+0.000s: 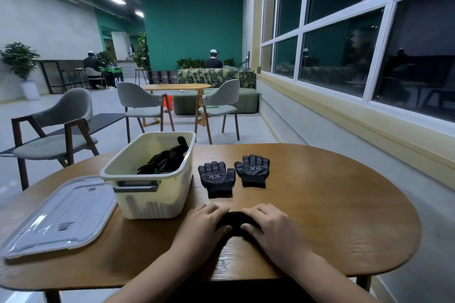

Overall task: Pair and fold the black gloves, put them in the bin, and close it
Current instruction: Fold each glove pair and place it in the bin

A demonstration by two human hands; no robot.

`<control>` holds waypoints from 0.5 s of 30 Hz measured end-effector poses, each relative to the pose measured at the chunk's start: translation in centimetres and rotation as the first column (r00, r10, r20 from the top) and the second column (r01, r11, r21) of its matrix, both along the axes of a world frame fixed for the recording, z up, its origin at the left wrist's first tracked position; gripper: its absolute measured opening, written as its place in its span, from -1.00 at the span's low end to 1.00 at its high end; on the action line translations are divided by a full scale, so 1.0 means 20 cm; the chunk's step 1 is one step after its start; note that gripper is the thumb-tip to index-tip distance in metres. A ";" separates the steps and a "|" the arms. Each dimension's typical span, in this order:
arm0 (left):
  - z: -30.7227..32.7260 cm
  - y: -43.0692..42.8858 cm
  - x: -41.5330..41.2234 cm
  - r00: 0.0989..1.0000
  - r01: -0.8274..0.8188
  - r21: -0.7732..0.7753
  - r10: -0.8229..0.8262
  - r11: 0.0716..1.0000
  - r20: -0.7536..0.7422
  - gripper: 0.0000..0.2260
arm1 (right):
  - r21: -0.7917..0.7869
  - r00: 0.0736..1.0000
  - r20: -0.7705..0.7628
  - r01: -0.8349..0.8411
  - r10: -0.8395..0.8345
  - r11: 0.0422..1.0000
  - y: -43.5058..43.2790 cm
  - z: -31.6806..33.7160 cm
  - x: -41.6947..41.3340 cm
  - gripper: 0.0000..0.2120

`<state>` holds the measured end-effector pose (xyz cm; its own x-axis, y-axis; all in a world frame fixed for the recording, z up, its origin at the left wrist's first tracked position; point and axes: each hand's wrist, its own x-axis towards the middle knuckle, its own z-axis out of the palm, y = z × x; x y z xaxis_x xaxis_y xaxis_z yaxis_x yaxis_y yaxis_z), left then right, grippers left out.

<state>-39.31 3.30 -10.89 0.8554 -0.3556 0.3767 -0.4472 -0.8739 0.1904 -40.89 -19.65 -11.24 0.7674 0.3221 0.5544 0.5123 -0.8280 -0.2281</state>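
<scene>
A small black bundle of gloves point(236, 223) lies on the wooden table point(332, 209) near its front edge. My left hand point(205, 225) and my right hand point(272, 227) hold it from either side, fingers curled over it. Beyond them two black dotted gloves lie flat, palms up and side by side: one on the left point(216, 178), one on the right point(253, 171). The cream bin point(147, 202) stands open to the left with several black gloves point(165, 160) inside. Its translucent lid point(61, 216) lies flat further left.
Grey chairs point(56, 130) stand beyond the table's far edge, with another wooden table point(177, 86) and a green sofa behind them. A window wall runs along the right. Two people sit far off at the back.
</scene>
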 end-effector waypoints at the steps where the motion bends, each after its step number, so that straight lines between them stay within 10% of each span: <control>1: 0.01 0.00 0.01 1.000 0.004 0.012 -0.004 1.000 -0.006 -0.27 | -0.009 1.000 -0.021 0.002 -0.002 1.000 0.00 0.01 0.01 -0.64; 15: 0.53 0.04 0.09 0.930 0.022 0.272 -0.119 0.962 0.348 -0.56 | 0.176 0.993 -0.003 -0.116 0.119 0.977 0.02 0.45 0.16 -0.74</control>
